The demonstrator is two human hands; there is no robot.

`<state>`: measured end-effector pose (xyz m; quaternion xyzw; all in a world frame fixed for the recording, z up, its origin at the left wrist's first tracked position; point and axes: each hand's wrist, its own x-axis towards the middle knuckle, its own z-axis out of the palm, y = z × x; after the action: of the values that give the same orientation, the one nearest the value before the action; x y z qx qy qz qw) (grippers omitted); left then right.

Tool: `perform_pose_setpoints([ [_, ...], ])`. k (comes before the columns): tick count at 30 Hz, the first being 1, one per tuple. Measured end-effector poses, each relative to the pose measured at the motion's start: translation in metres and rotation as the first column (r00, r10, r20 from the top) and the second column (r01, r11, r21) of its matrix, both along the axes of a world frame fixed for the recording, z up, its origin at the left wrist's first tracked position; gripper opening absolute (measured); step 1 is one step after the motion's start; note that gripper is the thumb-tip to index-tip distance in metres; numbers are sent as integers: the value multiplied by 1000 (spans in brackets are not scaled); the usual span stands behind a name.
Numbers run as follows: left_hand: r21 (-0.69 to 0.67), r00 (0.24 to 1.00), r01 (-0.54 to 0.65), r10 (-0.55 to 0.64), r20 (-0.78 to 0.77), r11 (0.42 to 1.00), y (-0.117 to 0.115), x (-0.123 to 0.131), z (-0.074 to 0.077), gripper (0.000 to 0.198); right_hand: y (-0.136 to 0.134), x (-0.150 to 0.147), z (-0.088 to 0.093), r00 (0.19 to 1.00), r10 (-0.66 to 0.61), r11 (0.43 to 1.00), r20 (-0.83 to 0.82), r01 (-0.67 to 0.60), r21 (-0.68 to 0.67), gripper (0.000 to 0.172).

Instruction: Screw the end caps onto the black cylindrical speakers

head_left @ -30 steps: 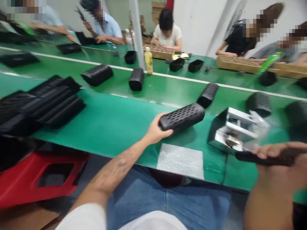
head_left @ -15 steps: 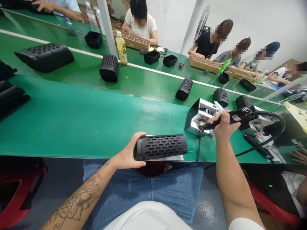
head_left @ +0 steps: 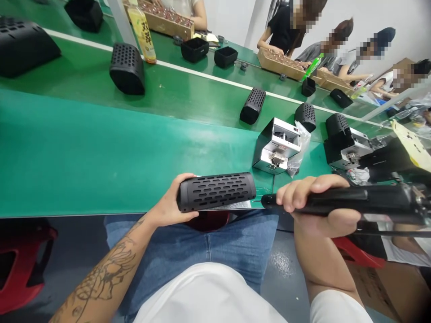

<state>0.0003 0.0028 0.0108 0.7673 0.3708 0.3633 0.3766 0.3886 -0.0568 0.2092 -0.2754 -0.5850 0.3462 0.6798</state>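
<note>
A black perforated housing, like a speaker shell (head_left: 218,190), lies on its long side at the bench's front edge. My left hand (head_left: 171,202) is wrapped round its left end. In my right hand (head_left: 313,202) is a black electric screwdriver (head_left: 363,202), gripped round its body and held level. Its thin bit points left, close to the housing's right end; I cannot tell whether they touch. Behind the tool stands a silver and black screw feeder (head_left: 278,146), with a metal pick-up part on its front.
More perforated black housings (head_left: 253,105) stand along the green conveyor (head_left: 202,105) behind the bench mat (head_left: 101,161). A second screw feeder (head_left: 350,148) is at right. A yellow-labelled bottle (head_left: 143,33) stands by a post. People work at trays (head_left: 283,65) across the line.
My right hand has drawn the screwdriver away from the screw feeder, toward me and down, to the housing's right end. My left hand still holds the housing. The camera view has shifted.
</note>
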Motion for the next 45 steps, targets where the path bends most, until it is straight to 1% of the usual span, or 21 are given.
perform_pose_setpoints([
  [3,0,1000,4,-4,-3,1000,-1,0,0,115,-2,-15,-6,1000,0,1000,7,0,-22,48],
  [6,-26,1000,11,-11,2,1000,-2,2,2,115,7,-16,-15,1000,-9,1000,11,9,-23,48],
  [9,-38,1000,15,-15,14,999,-3,3,5,116,13,-15,-22,1000,-1,1000,13,1,-7,44],
  [13,-14,999,19,-19,27,1000,-3,4,4,116,11,-17,-24,999,30,999,13,-30,13,40],
  [16,16,999,27,-27,35,1000,-2,3,1,117,7,-16,-21,999,35,999,17,-36,19,43],
  [18,47,998,34,-36,46,998,-1,3,-1,120,5,-9,-20,997,75,997,31,-76,34,45],
  [22,75,998,32,-36,60,997,0,2,-4,122,6,9,-26,970,217,974,108,-222,38,47],
  [24,80,998,31,-35,57,996,0,1,-3,121,7,13,-31,964,242,969,111,-246,29,47],
  [26,78,998,33,-37,51,996,0,2,-1,119,7,13,-34,965,243,969,101,-245,11,44],
  [31,68,998,35,-39,53,997,-1,3,3,116,14,7,-30,968,239,971,76,-237,-32,38],
  [36,53,998,30,-33,51,998,0,1,0,120,23,-2,-26,948,313,950,51,-311,-40,26],
  [40,33,996,33,-35,82,999,-4,3,1,118,21,-16,-27,969,247,966,-22,-248,-67,28],
  [42,13,993,50,-51,104,999,-6,6,3,120,20,-18,-27,974,225,970,-37,-227,-85,26],
  [45,-56,994,61,-56,94,997,-8,10,6,124,23,-12,-28,965,264,960,7,-262,-98,22],
])
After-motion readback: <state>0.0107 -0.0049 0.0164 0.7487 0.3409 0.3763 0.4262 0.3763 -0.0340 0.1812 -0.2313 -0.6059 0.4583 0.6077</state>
